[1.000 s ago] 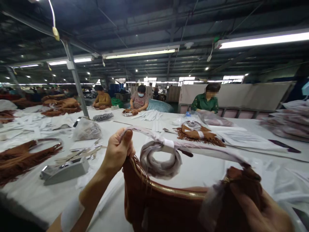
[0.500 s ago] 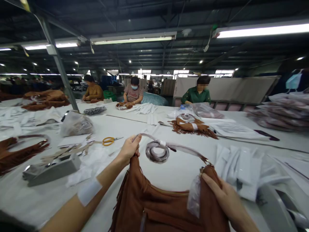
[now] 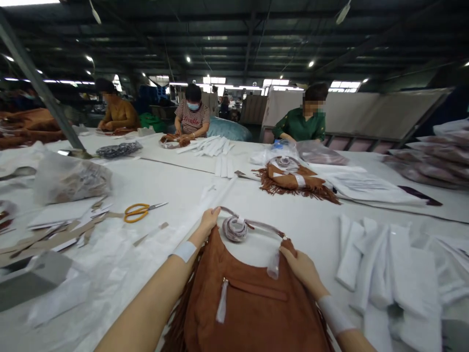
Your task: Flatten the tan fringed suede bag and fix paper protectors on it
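Note:
A brown suede handbag (image 3: 252, 313) with fringed sides lies in front of me, its zip pocket facing up and a wrapped zip pull (image 3: 222, 304) hanging from it. My left hand (image 3: 209, 220) is closed around the bag's upper left corner where the strap begins. At the upper right corner, my right hand (image 3: 301, 266) grips the bag's edge, thumb on top. The wrapped strap (image 3: 262, 227) arches between both corners, with a coiled, plastic-wrapped strap (image 3: 235, 229) attached to it. A small clear plastic sleeve (image 3: 273, 265) hangs beside my right hand.
Yellow-handled scissors (image 3: 137, 212) and a plastic bag of small pieces (image 3: 73, 178) lie left. White wrapped packets (image 3: 388, 264) are piled right. A folded fringed bag (image 3: 293, 181) lies ahead. Several people work across the white table (image 3: 176, 183).
The handbag has moved away from me and now lies flatter, showing its zip pocket. Both hands have gone forward with it, keeping hold of the corners. My view has tilted down.

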`<state>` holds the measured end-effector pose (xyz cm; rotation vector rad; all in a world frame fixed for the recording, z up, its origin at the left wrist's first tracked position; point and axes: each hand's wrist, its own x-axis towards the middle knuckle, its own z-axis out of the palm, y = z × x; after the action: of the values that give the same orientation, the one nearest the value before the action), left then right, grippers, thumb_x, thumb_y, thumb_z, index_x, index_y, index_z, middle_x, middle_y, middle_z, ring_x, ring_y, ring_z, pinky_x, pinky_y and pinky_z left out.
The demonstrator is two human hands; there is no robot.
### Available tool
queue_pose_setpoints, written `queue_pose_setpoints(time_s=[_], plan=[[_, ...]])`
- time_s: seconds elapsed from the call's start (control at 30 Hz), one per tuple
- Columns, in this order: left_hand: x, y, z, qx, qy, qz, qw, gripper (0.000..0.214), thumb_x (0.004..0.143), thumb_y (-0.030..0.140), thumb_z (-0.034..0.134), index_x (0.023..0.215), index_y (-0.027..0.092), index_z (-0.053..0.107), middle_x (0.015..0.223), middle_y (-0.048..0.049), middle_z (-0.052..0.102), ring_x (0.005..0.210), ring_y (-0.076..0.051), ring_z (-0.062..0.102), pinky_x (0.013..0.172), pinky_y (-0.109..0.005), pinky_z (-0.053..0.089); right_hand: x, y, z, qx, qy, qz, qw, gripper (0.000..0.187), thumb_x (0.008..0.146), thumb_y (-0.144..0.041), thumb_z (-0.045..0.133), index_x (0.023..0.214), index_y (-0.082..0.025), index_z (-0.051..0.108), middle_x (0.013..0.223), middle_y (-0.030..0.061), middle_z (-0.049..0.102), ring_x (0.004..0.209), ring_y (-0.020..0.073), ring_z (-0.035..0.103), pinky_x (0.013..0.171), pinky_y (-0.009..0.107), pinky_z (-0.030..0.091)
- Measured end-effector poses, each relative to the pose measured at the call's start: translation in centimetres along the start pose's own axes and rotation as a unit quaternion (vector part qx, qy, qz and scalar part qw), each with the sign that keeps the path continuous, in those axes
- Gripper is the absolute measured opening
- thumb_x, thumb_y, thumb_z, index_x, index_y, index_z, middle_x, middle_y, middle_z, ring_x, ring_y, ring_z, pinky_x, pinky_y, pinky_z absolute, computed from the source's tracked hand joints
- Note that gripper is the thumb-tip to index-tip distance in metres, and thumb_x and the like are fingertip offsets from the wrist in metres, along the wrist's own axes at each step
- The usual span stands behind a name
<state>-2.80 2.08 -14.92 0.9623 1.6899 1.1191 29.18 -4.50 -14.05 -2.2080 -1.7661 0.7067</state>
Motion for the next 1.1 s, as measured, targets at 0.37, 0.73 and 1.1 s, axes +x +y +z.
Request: queue_pose_setpoints(time_s=[0.37,0.73,1.1], plan=[[6.8,-1.8,2.7,0.109,0.024,0.048,0.993,0.040,0.091,0.048,0.048,0.086,0.010,0.060,0.064,-0.0044,0.062,0.057,-0.015,0.061,0.059,-0.028,0.049,5.7,-1.4,1.1,-0.101,0.037,0.045,0.993,0.063,0.087,-0.058,0.038,0.107,-0.004,0.062,0.105,0.0287,0.063,0.103,0.0390,0.059,0.085,0.048,0.046],[-18.0,-3.0,-7.6,0.165,0.113,0.285,0.937,0.026,0.088,0.041,0.053,0.104,0.021,0.058,0.100,-0.0042,0.062,0.092,-0.018,0.059,0.089,-0.033,0.046,-6.2,1.8,-2.4,0.063,0.239,-0.153,0.957,0.056,0.092,-0.057,0.034,0.125,-0.015,0.051,0.118,0.0154,0.060,0.109,0.0275,0.055,0.098,0.044,0.042],[-29.2,-9.3,-4.4,0.347,0.076,0.357,0.864,0.056,0.084,0.036,0.062,0.135,0.025,0.042,0.141,-0.0144,0.039,0.126,-0.033,0.040,0.103,-0.053,0.036,-21.4,5.5,2.4,0.027,0.232,-0.310,0.922,0.047,0.090,-0.047,0.052,0.127,-0.019,0.050,0.128,0.0160,0.051,0.118,0.0310,0.049,0.099,0.051,0.043]])
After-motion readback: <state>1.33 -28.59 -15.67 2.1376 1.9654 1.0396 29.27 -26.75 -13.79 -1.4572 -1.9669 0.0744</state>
